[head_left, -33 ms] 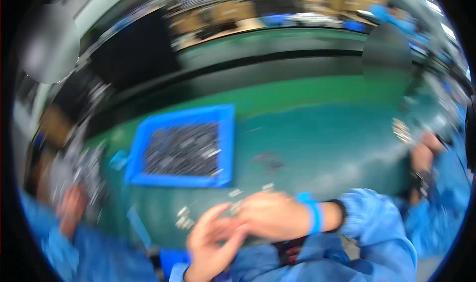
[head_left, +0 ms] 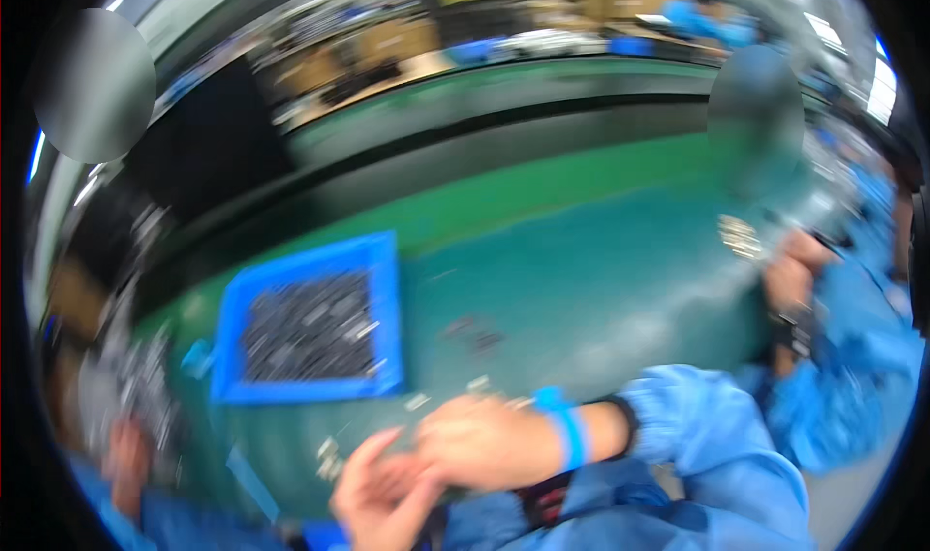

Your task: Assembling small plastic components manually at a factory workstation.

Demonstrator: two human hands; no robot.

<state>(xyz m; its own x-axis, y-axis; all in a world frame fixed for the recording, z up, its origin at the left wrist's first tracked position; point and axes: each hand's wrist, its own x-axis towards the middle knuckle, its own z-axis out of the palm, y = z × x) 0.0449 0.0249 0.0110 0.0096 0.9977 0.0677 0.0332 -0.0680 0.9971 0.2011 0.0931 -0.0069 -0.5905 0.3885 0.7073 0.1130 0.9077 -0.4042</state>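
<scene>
My left hand [head_left: 380, 493] is at the bottom middle, its thumb and fingers curled inward. My right hand [head_left: 484, 443], with a blue wrist strap [head_left: 570, 433], meets it from the right. Its fingertips are tucked down against the left fingers. Both hands look closed around something small, hidden by the fingers and smeared by motion. Small pale metallic-looking parts [head_left: 329, 460] lie on the green table beside my left hand, and others [head_left: 417, 402] lie just beyond my hands. A blue-rimmed tray [head_left: 387, 323] full of small dark pieces stands farther left.
Dark bits [head_left: 473, 334] lie mid-table. At the right, another person's hands [head_left: 792, 275] are near a cluster of pale parts [head_left: 739, 236]. Another person's hand [head_left: 128, 459] is at the left by clear plastic bags [head_left: 121, 386]. A blue strip [head_left: 254, 485] lies near the front edge.
The whole view has swung, so the tray, table and hands sit farther left in the picture. My hands stay together in much the same pose.
</scene>
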